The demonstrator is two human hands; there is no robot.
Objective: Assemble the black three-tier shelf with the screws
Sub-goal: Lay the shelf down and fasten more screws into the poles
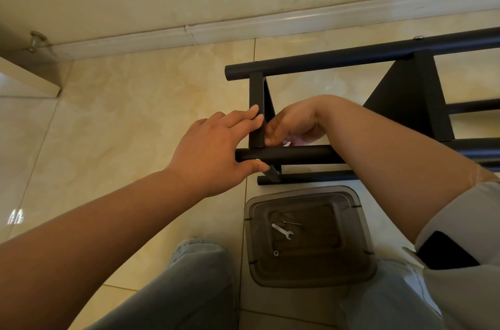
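The person is wearing faded blue-grey jeans [189, 283] and a pale grey short-sleeved top [460, 221]; both forearms are showing bare beside the jeans, without rings or watch.

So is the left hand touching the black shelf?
Touching. The head view shows the left hand with fingertips on the shelf's upright bar and thumb against the lower tube.

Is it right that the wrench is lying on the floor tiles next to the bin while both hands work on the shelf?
Not quite. The head view shows the wrench lying inside the bin, on its bottom, not on the floor tiles. The rest holds: the left hand and the right hand are both at the shelf.
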